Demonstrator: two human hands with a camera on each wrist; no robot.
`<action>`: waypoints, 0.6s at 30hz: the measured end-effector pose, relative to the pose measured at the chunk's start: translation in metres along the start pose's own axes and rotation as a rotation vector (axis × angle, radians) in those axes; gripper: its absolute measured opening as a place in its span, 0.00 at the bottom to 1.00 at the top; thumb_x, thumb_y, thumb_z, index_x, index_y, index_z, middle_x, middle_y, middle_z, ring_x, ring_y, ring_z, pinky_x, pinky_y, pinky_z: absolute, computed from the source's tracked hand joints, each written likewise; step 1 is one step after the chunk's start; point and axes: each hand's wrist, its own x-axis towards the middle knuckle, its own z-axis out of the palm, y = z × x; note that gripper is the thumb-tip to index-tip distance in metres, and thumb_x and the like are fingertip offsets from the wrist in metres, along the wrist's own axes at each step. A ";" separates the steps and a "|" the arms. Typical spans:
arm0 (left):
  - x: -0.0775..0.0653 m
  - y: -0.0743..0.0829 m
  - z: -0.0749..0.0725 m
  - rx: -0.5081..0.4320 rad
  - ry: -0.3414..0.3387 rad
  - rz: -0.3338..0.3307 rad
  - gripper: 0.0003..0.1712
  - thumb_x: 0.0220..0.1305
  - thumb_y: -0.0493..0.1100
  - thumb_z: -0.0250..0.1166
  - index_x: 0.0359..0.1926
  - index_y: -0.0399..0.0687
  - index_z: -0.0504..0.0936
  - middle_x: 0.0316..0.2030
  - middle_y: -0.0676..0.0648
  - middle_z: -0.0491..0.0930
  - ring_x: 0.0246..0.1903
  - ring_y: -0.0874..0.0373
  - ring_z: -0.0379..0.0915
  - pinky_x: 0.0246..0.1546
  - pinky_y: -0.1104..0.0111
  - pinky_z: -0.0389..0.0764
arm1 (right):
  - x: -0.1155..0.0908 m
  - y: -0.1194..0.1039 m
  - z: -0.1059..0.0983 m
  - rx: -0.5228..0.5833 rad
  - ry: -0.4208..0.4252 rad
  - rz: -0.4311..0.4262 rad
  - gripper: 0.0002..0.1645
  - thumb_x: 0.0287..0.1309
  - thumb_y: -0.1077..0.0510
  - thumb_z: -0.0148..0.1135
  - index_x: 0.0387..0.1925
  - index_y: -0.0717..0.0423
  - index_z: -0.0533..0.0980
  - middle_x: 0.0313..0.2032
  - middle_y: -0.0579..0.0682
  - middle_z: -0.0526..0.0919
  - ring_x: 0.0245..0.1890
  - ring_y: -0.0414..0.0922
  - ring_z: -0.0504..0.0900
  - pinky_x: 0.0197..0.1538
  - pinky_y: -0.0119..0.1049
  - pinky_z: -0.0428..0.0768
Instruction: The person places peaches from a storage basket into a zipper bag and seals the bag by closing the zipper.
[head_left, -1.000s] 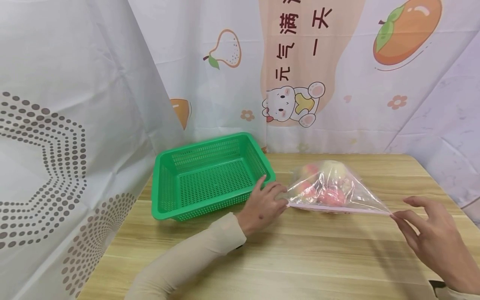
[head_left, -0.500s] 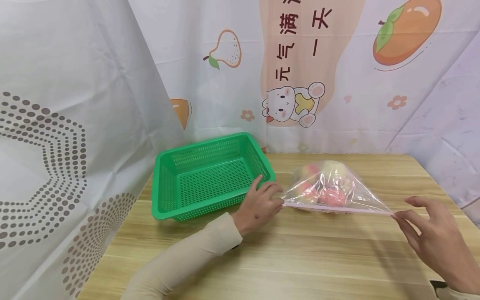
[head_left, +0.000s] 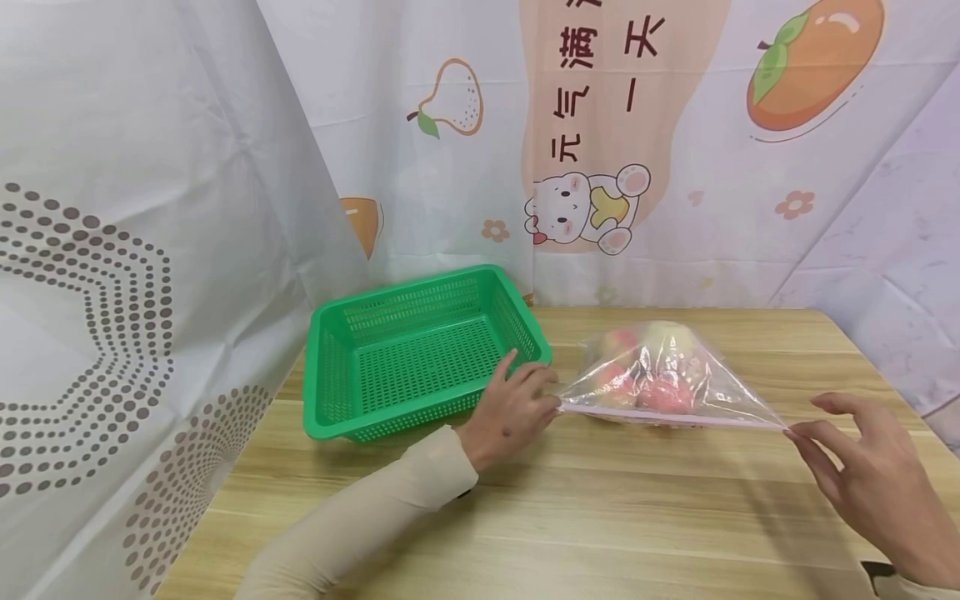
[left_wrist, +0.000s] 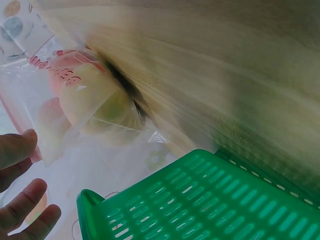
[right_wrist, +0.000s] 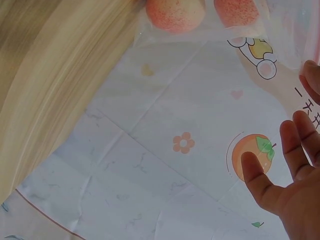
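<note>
A clear zip-top bag (head_left: 716, 387) with a pale pink zip edge lies on the table, with several round red-and-yellow fruits (head_left: 666, 392) inside that look like peaches. My left hand (head_left: 510, 421) pinches the left end of the zip edge between thumb and index finger; its other fingers are spread near the basket's corner. At the opposite corner, my right hand (head_left: 870, 479) pinches the edge with thumb and fingertip. The zip edge is stretched straight between both hands. In the left wrist view, red print shows on the bag (left_wrist: 45, 145).
A green slotted plastic basket (head_left: 311, 375) with nothing in it stands left of the bag, close to my left hand. The wooden table (head_left: 600, 517) runs back to a printed curtain (head_left: 450, 192). Another curtain (head_left: 202, 208) hangs at the left.
My left hand has slid a little to the left along the zip edge, toward the bag's left end. The right hand has stayed almost still, and the basket has not moved.
</note>
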 end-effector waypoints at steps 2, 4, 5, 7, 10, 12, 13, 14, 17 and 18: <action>0.000 -0.001 -0.001 -0.010 0.006 0.004 0.03 0.62 0.47 0.72 0.35 0.55 0.90 0.49 0.50 0.81 0.57 0.53 0.74 0.67 0.44 0.63 | 0.000 0.000 0.000 0.001 0.000 -0.003 0.39 0.74 0.35 0.43 0.20 0.58 0.78 0.38 0.70 0.77 0.38 0.70 0.72 0.36 0.56 0.63; -0.001 -0.002 -0.001 -0.018 0.006 0.005 0.03 0.62 0.47 0.72 0.35 0.55 0.90 0.49 0.49 0.81 0.57 0.52 0.74 0.67 0.44 0.63 | 0.000 0.000 0.000 -0.003 -0.002 -0.005 0.39 0.74 0.35 0.43 0.19 0.58 0.78 0.38 0.70 0.77 0.38 0.70 0.72 0.36 0.55 0.63; -0.001 -0.002 -0.001 -0.020 0.006 0.005 0.03 0.62 0.47 0.72 0.35 0.54 0.90 0.49 0.49 0.81 0.57 0.52 0.74 0.67 0.43 0.63 | 0.001 0.000 0.001 -0.003 -0.001 -0.007 0.39 0.74 0.35 0.43 0.19 0.58 0.78 0.38 0.70 0.77 0.37 0.70 0.72 0.35 0.55 0.63; -0.001 -0.002 -0.001 -0.014 0.003 0.007 0.04 0.62 0.47 0.72 0.35 0.54 0.90 0.49 0.49 0.81 0.57 0.52 0.74 0.66 0.43 0.63 | 0.001 -0.001 0.001 -0.003 -0.002 -0.009 0.40 0.74 0.35 0.43 0.19 0.58 0.78 0.38 0.70 0.77 0.37 0.70 0.72 0.35 0.55 0.63; -0.002 -0.003 -0.001 0.000 0.003 0.007 0.04 0.62 0.48 0.72 0.35 0.54 0.90 0.49 0.50 0.81 0.57 0.53 0.74 0.66 0.43 0.64 | 0.001 -0.002 0.002 -0.006 0.003 -0.013 0.39 0.74 0.35 0.43 0.18 0.58 0.78 0.37 0.70 0.77 0.37 0.69 0.72 0.35 0.54 0.63; -0.002 -0.003 -0.001 0.003 0.001 0.006 0.04 0.62 0.48 0.72 0.35 0.55 0.90 0.49 0.50 0.81 0.57 0.53 0.74 0.66 0.43 0.64 | 0.001 -0.003 0.002 -0.005 0.010 -0.014 0.39 0.74 0.35 0.43 0.18 0.58 0.78 0.37 0.70 0.77 0.37 0.69 0.72 0.35 0.53 0.63; -0.002 -0.003 -0.001 0.003 -0.001 0.004 0.04 0.62 0.48 0.72 0.35 0.55 0.90 0.50 0.50 0.81 0.57 0.53 0.74 0.66 0.43 0.64 | 0.001 -0.003 0.002 -0.004 0.013 -0.013 0.39 0.74 0.35 0.43 0.18 0.58 0.78 0.37 0.70 0.77 0.37 0.69 0.72 0.36 0.53 0.63; -0.003 -0.003 -0.001 0.004 -0.005 0.001 0.04 0.63 0.48 0.72 0.36 0.55 0.90 0.50 0.50 0.81 0.57 0.53 0.74 0.66 0.44 0.63 | 0.001 -0.004 0.002 -0.003 0.016 -0.012 0.39 0.74 0.35 0.44 0.18 0.58 0.78 0.37 0.70 0.77 0.37 0.69 0.72 0.36 0.53 0.63; -0.005 -0.003 -0.004 0.008 -0.035 -0.022 0.04 0.63 0.47 0.71 0.36 0.55 0.90 0.50 0.50 0.81 0.57 0.53 0.74 0.67 0.43 0.63 | 0.003 -0.006 0.004 0.004 0.013 -0.009 0.39 0.74 0.35 0.44 0.19 0.58 0.79 0.37 0.70 0.77 0.37 0.68 0.72 0.36 0.53 0.63; -0.005 -0.003 -0.005 0.010 -0.051 -0.030 0.04 0.64 0.48 0.71 0.36 0.55 0.89 0.50 0.50 0.81 0.57 0.53 0.74 0.67 0.43 0.63 | 0.003 -0.006 0.004 0.002 0.006 -0.008 0.39 0.74 0.34 0.43 0.20 0.58 0.79 0.37 0.69 0.77 0.37 0.68 0.72 0.36 0.52 0.63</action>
